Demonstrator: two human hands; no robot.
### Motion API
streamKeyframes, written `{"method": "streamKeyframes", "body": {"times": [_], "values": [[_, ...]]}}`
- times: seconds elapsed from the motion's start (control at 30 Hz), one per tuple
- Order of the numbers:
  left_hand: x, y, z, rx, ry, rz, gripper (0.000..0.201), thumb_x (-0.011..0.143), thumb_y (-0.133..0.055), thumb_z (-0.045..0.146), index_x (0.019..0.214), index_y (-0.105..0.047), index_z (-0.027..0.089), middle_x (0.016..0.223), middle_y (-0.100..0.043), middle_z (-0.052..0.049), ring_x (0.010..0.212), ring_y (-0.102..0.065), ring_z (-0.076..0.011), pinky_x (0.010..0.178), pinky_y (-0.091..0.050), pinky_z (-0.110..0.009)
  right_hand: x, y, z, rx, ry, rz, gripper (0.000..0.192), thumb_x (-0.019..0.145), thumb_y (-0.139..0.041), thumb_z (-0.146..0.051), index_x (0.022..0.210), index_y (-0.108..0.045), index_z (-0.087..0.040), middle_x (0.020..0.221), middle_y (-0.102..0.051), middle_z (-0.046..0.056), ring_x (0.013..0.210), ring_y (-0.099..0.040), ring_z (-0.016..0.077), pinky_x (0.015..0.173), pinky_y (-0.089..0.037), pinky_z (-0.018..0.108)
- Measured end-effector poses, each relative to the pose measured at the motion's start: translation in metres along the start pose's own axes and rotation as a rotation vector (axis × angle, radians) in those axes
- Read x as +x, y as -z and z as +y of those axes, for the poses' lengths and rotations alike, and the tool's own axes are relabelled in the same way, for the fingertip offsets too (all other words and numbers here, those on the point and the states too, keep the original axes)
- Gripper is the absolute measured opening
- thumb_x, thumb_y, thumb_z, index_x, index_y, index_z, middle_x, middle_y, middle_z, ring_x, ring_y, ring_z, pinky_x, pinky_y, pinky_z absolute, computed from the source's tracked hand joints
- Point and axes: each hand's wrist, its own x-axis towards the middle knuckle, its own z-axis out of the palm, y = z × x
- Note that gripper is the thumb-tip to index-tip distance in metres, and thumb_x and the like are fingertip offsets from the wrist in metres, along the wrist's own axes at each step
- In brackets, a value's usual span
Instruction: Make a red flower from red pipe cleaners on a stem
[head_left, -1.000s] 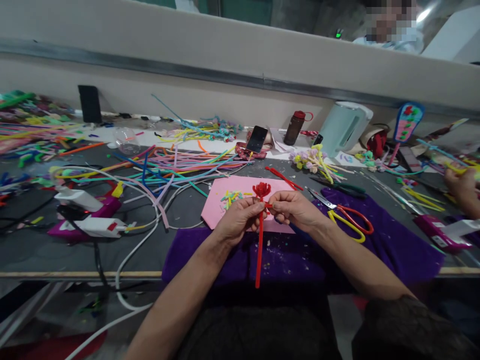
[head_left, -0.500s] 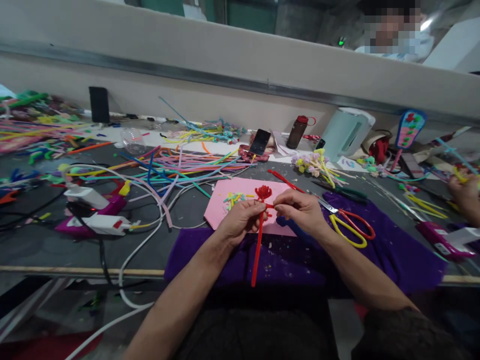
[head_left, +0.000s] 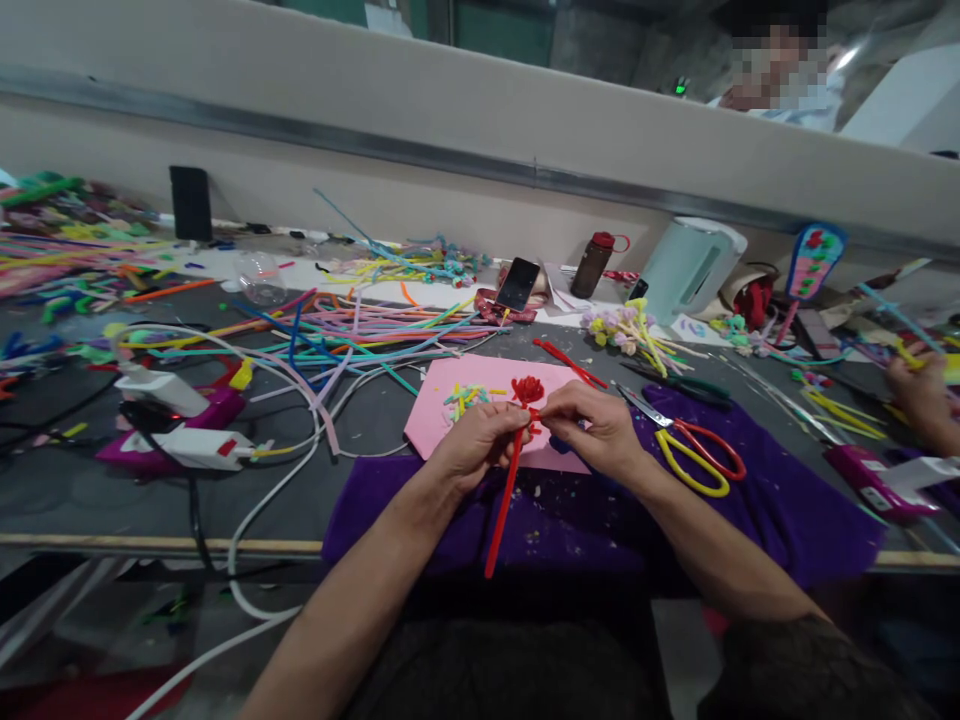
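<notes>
- Red pipe-cleaner flower (head_left: 527, 390) sits up between both hands, over the pink sheet (head_left: 435, 415) and the purple cloth (head_left: 787, 500) on the desk (head_left: 75, 500).
- Left hand (head_left: 476, 445) has its fingers closed around the red stem (head_left: 501, 510) just under the curled head.
- Right hand (head_left: 592, 425) pinches narrow on the short red end that sticks out sideways below the head; thumb and forefinger are together on it.
- And there's the change: a second ago the stem hung nearly straight down, now its lower end has swung off to the left, so the whole piece is tilted. The head has barely moved against the pink sheet.
- My read: the stem is being turned in the left hand while the right keeps the side strand taut, which looks like a wrap around the neck of the flower going on, not finished yet.
- Scissors (head_left: 694, 445) with red and yellow handles lie untouched just right of the right hand.
- Loose coloured pipe cleaners (head_left: 360, 330) fan out behind; glue guns (head_left: 187, 445) lie at the left.
- Another person's hand (head_left: 919, 395) works far right, well apart.
</notes>
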Motion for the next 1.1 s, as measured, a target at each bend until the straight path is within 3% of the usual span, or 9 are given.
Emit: {"method": "streamKeyframes", "body": {"times": [0.33,0.63,1.1], "values": [[0.000,0.001,0.001,0.009,0.050,-0.002,0.025,0.070,-0.060,0.033,0.059,-0.057,0.011,0.041,-0.049,0.002,0.030,-0.037,-0.0030,0.030,-0.020,-0.016,-0.002,0.002,0.003,-0.195,0.097,-0.075,0.012,0.082,-0.049,-0.013,0.088,-0.058,-0.017,0.084,-0.059,0.007,0.080,-0.056,0.0160,0.071,-0.046,0.030],[0.000,0.001,-0.003,-0.004,0.095,-0.027,0.018,0.068,-0.062,0.028,0.063,-0.059,0.012,0.042,-0.051,0.002,0.032,-0.036,-0.0037,0.033,-0.020,-0.018,0.008,0.028,0.010,-0.106,0.047,-0.003,0.007,0.080,-0.053,-0.016,0.081,-0.060,-0.018,0.077,-0.059,0.004,0.073,-0.056,0.0137,0.066,-0.044,0.026],[-0.003,-0.003,-0.001,0.141,0.085,-0.041,0.020,0.068,-0.059,0.027,0.052,-0.056,0.015,0.036,-0.044,0.003,0.029,-0.031,-0.0041,0.032,-0.017,-0.021,0.010,0.032,0.006,-0.242,0.111,-0.157,0.014,0.083,-0.050,-0.016,0.083,-0.063,-0.020,0.090,-0.057,0.005,0.080,-0.055,0.0137,0.070,-0.046,0.027]]}}
